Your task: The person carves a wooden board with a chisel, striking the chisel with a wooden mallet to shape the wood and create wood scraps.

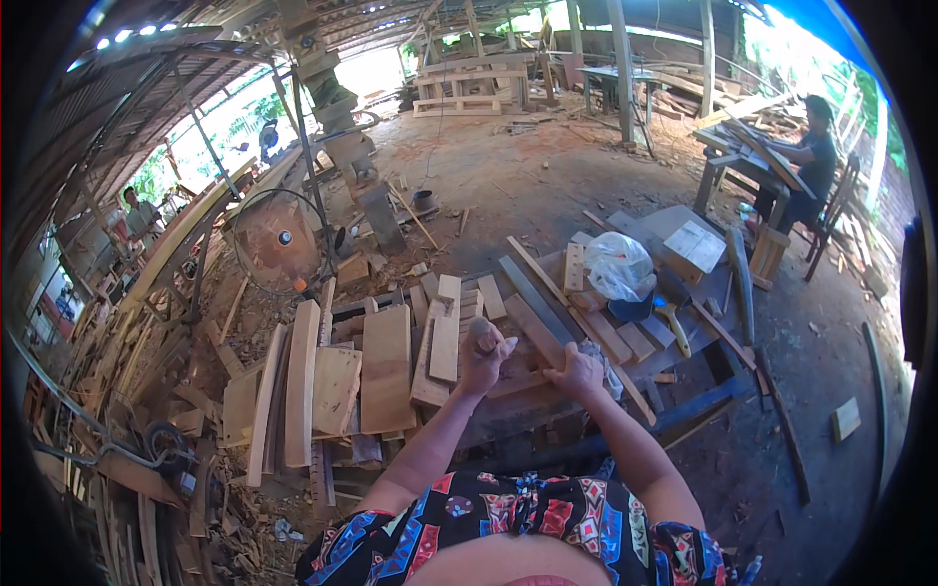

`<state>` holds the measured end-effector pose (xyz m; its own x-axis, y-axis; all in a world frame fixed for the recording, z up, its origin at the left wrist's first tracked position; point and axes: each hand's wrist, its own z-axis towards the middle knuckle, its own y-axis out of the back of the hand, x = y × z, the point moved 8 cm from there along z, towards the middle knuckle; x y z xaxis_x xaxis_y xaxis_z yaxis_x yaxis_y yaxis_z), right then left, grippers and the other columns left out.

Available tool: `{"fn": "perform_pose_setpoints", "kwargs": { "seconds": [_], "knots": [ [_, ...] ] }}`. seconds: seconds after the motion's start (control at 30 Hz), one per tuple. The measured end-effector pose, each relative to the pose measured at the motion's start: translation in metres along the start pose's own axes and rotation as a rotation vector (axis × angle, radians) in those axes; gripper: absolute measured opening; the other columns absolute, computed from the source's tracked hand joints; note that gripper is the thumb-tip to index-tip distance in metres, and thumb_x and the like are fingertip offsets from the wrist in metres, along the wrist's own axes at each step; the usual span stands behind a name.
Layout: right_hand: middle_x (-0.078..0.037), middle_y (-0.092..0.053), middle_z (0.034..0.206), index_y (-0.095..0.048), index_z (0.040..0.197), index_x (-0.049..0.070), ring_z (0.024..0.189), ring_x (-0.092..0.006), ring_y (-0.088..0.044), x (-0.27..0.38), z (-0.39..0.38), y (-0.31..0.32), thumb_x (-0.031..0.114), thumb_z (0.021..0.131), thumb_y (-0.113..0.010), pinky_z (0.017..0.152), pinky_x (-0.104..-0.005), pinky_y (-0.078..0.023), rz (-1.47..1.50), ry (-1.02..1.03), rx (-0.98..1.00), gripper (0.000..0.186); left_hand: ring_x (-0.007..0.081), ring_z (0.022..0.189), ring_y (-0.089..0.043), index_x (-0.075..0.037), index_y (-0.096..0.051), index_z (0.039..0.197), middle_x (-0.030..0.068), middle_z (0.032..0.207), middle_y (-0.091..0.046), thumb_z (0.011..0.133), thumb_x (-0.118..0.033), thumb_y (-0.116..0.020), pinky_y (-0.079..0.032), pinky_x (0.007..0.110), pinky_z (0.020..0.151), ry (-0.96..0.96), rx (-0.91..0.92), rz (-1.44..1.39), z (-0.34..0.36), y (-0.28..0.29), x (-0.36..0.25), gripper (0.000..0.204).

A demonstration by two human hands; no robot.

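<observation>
Both my hands are over the wood-strewn workbench in front of me. My left hand [482, 363] is closed round a small rounded brownish thing [480, 334]; its kind I cannot make out. A little to the right, my right hand [578, 374] has its fingers curled at the near end of a brown wooden board [533, 325]. Whether it grips the board or something under the fingers is hidden. Crumpled greyish plastic [608, 369] shows beside that hand. Left of my left hand lie a narrow pale wood block [445, 342] and a wide plank [388, 366].
On the bench's right are a knotted white plastic bag [618, 267], a yellow-handled brush [674, 327] and a pale box [695, 246]. Long wood strips [303, 381] stick out toward me at left. A round fan [283, 239] stands beyond. Another person [819, 146] sits at a table, far right.
</observation>
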<state>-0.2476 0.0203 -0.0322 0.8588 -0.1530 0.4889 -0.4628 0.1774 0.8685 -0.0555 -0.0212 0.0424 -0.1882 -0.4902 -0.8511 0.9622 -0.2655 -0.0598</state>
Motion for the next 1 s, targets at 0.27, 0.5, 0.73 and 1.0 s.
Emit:
{"fn": "perform_pose_setpoints", "kwargs": {
  "seconds": [0.27,0.5,0.73,1.0],
  "knots": [
    [-0.022,-0.065,0.086,-0.049,0.094,0.005,0.086,-0.0396,-0.064,-0.004,0.005,-0.002,0.046,0.068,-0.072,0.075,-0.0456,-0.049,0.037,0.022,-0.032,0.054,0.0044,0.062,-0.048,-0.008,-0.051,0.072,-0.004,0.065,-0.051,0.08,-0.001,-0.068,-0.041,0.021,0.057,-0.021,-0.032,0.018,-0.007,-0.002,-0.011,0.02],
    [-0.022,-0.065,0.085,-0.049,0.094,0.004,0.085,-0.0391,-0.064,-0.005,0.0,-0.006,0.045,0.068,-0.072,0.075,-0.0459,-0.049,0.029,0.029,-0.018,0.054,0.0041,0.061,-0.049,-0.009,-0.051,0.073,-0.0038,0.065,-0.052,0.08,-0.001,-0.067,-0.042,0.021,0.057,-0.013,-0.033,0.007,-0.01,-0.002,-0.01,0.019],
    [-0.022,-0.065,0.084,-0.049,0.093,0.004,0.084,-0.0393,-0.064,-0.003,0.004,-0.009,0.045,0.068,-0.072,0.074,-0.0457,-0.049,0.043,0.033,-0.011,0.053,0.0037,0.06,-0.048,-0.009,-0.051,0.072,-0.0049,0.063,-0.051,0.08,0.0,-0.066,-0.041,0.02,0.057,-0.003,-0.032,0.039,-0.006,-0.003,-0.009,0.02],
    [-0.021,-0.066,0.082,-0.049,0.094,0.004,0.082,-0.0376,-0.065,-0.001,0.005,0.002,0.044,0.069,-0.072,0.073,-0.0446,-0.05,0.035,0.045,-0.055,0.053,0.004,0.061,-0.048,-0.008,-0.051,0.071,-0.0038,0.065,-0.051,0.08,0.0,-0.066,-0.041,0.021,0.057,-0.057,-0.014,0.074,-0.002,-0.005,-0.014,0.02]
  ]
}}
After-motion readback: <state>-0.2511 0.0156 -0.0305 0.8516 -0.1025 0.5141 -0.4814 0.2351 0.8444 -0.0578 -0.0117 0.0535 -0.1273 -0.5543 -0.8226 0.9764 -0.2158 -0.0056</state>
